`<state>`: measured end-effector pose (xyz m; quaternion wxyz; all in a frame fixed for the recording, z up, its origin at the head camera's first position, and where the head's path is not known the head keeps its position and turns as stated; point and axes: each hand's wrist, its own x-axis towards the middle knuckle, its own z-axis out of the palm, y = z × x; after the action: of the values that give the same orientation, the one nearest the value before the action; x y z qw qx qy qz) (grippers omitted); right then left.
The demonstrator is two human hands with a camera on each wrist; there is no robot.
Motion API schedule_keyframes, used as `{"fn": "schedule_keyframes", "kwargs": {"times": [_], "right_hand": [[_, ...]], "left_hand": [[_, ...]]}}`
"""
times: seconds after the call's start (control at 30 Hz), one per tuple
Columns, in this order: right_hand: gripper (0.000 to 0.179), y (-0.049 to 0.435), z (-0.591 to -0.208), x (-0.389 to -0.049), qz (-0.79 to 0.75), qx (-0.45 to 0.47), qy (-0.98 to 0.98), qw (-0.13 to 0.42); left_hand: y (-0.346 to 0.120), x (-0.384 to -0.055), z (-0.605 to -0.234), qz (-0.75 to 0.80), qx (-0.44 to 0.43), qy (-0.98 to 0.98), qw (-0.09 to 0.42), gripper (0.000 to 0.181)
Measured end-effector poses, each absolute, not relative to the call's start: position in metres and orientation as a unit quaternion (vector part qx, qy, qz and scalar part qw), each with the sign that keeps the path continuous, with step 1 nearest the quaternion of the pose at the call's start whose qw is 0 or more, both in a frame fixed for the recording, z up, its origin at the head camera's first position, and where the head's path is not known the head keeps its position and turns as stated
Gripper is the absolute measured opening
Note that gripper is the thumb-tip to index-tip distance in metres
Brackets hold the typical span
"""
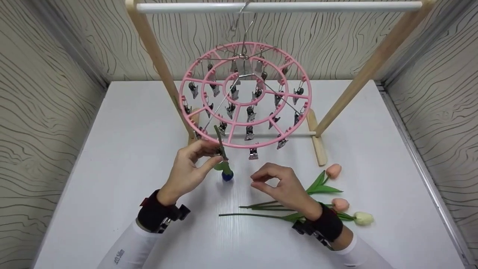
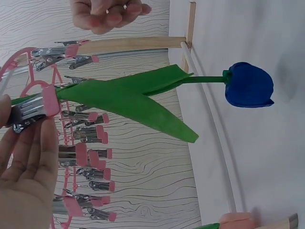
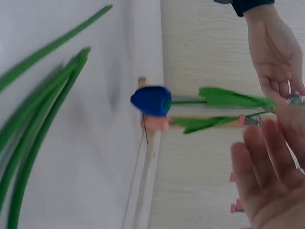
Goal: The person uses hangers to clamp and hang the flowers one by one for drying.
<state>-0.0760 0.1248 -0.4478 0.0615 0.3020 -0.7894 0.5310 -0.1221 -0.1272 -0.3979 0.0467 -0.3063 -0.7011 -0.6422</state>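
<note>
A blue artificial tulip (image 2: 249,85) hangs head down, its stem in the mouth of a pink-tipped metal clip (image 2: 33,110). My left hand (image 1: 185,172) pinches that clip, thumb on one side and fingers on the other. The clip is at the front left of a round pink clip hanger (image 1: 246,145). To the right of the blue flower, my right hand (image 1: 283,183) hovers with fingers loosely bent and nothing between thumb and fingertips. Behind the blue tulip in the right wrist view, a pink tulip (image 3: 157,123) also hangs head down from a clip.
Two pink tulips (image 1: 333,171) and a pale yellow tulip (image 1: 363,218) lie on the white table (image 1: 123,168) at the right, partly under my right forearm. A wooden rack with a white top bar (image 1: 317,6) carries the hanger. Several other clips dangle from its rings.
</note>
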Motion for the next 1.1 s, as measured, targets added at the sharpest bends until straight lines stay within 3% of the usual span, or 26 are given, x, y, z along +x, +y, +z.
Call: {"fn": "schedule_keyframes", "kwargs": {"times": [0.23,0.6,1.1], "right_hand": [[0.018,0.172,-0.468,-0.078,0.418,0.326,-0.847,-0.035],[0.02,0.242,-0.476,-0.082,0.187,0.254,-0.949,0.002],[0.026,0.274,-0.497,-0.082,0.117,0.232,-0.961,-0.095]], "left_hand": [[-0.133,-0.127,-0.402,-0.641,-0.301,-0.704,0.056,0.027],[-0.138,-0.132,-0.402,-0.631,-0.294,-0.714,0.072,0.025],[-0.142,-0.133,-0.406,-0.637,-0.278,-0.716,0.069,0.027]]}}
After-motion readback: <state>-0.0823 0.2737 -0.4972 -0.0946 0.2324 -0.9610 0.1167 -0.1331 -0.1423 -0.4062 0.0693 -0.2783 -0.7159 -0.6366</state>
